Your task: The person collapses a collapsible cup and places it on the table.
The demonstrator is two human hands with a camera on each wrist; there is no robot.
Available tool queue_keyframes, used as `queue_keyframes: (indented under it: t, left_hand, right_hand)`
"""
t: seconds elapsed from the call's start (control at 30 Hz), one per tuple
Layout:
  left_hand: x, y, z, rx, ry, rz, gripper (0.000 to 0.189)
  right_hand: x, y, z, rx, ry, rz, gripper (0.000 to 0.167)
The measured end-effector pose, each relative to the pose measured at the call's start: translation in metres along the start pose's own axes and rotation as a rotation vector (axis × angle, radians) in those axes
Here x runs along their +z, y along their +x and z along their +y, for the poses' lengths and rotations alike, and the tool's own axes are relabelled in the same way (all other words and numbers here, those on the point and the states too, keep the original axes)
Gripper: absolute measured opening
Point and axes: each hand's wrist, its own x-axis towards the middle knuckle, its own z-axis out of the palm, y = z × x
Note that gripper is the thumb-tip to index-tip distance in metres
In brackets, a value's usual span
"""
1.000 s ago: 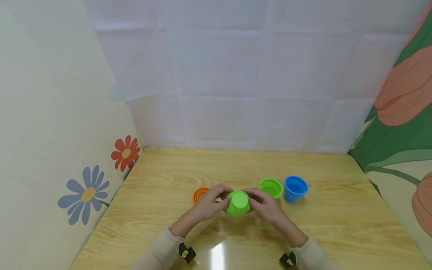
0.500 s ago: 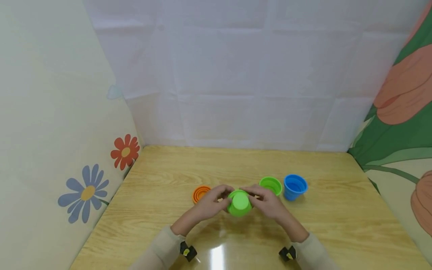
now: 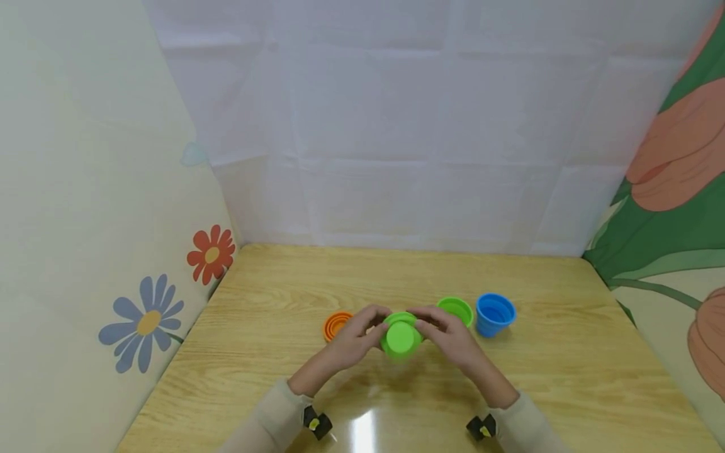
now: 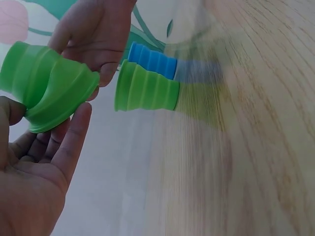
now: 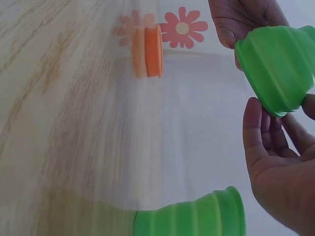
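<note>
Table (image 3: 566, 352): pale wood grain is running across its top, and a white patch of glare (image 3: 364, 431) is shining near the front.
Backdrop (image 3: 362, 113): creased white cloth is hanging behind the far edge.
Left panel (image 3: 79, 189): cream fabric is showing a red flower (image 3: 212, 255) and a blue flower (image 3: 148, 323).
Right panel (image 3: 646, 245): large pink blooms and green leaves are filling it.
Held green cup (image 3: 401, 340): it is hanging above the table between both hands, base facing the head camera, its wall buckling on one side.
Left hand (image 3: 355, 340): thumb and fingers are pinching that cup's side.
Right hand (image 3: 453, 340): thumb and fingers are pinching the opposite side.
Neighbours: a standing green cup (image 3: 456, 309) is sitting just beyond the right hand, a blue cup (image 3: 495, 314) just beside it; a collapsed orange cup (image 3: 335, 327) is resting just beyond the left hand.
Change: compared with one second ago, the held green cup is presenting its base more squarely; the other three cups are keeping their places.
</note>
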Motion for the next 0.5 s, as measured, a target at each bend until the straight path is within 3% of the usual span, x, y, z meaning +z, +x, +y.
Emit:
queue_keyframes:
  t: [0.17,0.5]
  left_hand:
    - [0.0001,0.0008,0.0001,0.015,0.028,0.028,0.023]
    - [0.0000,0.0015,-0.0018,-0.141,-0.016,-0.086,0.029]
  right_hand:
    - [-0.0015,-0.0014,-0.0008,0.006,0.080,-0.009,0.037]
    - [-0.0017,0.0041,-0.0023,-0.082,-0.099,-0.059,0.028]
